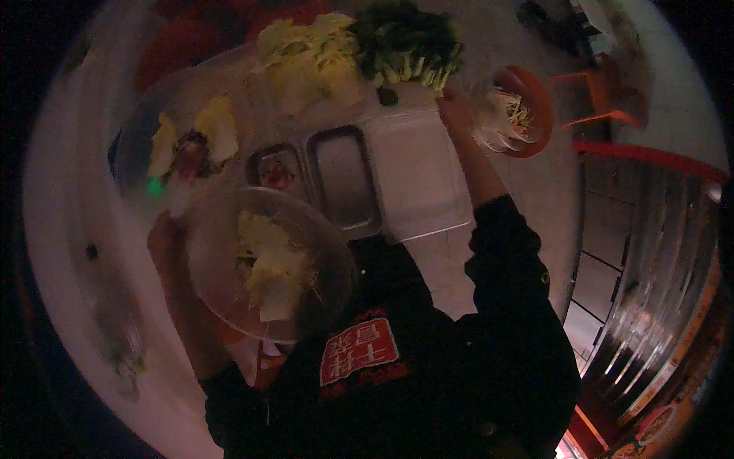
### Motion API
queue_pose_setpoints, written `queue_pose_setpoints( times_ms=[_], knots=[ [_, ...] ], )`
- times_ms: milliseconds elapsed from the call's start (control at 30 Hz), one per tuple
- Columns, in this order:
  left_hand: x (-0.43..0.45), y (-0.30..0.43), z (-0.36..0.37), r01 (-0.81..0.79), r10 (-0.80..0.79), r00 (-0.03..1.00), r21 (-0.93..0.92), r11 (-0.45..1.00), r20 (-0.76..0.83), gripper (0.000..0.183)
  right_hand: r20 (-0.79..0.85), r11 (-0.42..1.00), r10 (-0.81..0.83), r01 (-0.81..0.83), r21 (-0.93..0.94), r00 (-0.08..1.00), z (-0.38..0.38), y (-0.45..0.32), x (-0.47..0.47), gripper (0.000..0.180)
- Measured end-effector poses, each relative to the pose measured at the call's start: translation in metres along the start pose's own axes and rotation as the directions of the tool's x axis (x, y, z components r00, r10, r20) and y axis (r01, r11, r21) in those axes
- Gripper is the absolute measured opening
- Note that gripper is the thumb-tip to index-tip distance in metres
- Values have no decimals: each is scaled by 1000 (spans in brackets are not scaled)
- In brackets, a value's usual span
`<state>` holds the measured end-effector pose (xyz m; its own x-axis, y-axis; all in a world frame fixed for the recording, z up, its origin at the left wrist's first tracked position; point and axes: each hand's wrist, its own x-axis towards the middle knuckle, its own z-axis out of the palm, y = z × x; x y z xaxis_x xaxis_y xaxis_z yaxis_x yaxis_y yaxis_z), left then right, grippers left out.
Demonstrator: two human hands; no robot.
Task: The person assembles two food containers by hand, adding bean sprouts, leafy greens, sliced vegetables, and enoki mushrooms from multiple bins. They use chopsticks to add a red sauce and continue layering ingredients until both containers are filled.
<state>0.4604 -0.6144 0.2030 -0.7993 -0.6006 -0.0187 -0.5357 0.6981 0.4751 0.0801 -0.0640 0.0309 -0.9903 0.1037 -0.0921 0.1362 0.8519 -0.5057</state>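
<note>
A large clear bowl (pixel 218 287) sits close to my body, with pale leafy vegetables (pixel 272 258) and thin strands inside. My left hand (pixel 166 232) grips its left side near the rim; blur hides the fingertips. Farther away on the right, my right hand (pixel 456 112) reaches past a white rectangular tray or lid (pixel 421 166). Its fingers are blurred near the stalk ends of a pile of dark green leafy vegetables (pixel 407 43), so I cannot tell whether they touch them. Left of these greens lies a heap of pale yellow leaves (pixel 312 63).
Beside the white tray are an empty-looking metal pan (pixel 347 178) and a smaller pan (pixel 278 169) with reddish pieces. An orange bowl (pixel 542 115) with shredded vegetables stands right. Leaf pieces (pixel 218 129) lie left. A ribbed metal surface (pixel 659 287) is at far right.
</note>
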Motion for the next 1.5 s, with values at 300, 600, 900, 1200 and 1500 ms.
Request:
queue_pose_setpoints(
  times_ms=[300, 600, 900, 1200, 1500],
  knots=[
    [16, 103, 16, 565, -543, 788, -690, 452, 290, 27, -452, 998, 30, -50, -31, 891, 87, -15, 79, 62],
    [39, 155, 50, 477, -435, 865, -677, 561, 249, 25, -268, 807, -152, 276, 523, 951, 21, -23, 64, 50],
    [65, 189, 101, 394, -184, 918, -756, 523, 351, 39, 56, 585, -356, 175, 792, 933, -141, -141, -3, 36],
    [68, 191, 93, 231, 5, 943, -664, 711, 333, 31, 137, 960, -195, 160, 231, 971, -37, -77, 59, 53],
    [39, 192, 72, 461, -344, 884, -703, 542, 315, 30, -79, 987, 57, -68, -144, 995, 72, 5, 111, 44]
  ],
)
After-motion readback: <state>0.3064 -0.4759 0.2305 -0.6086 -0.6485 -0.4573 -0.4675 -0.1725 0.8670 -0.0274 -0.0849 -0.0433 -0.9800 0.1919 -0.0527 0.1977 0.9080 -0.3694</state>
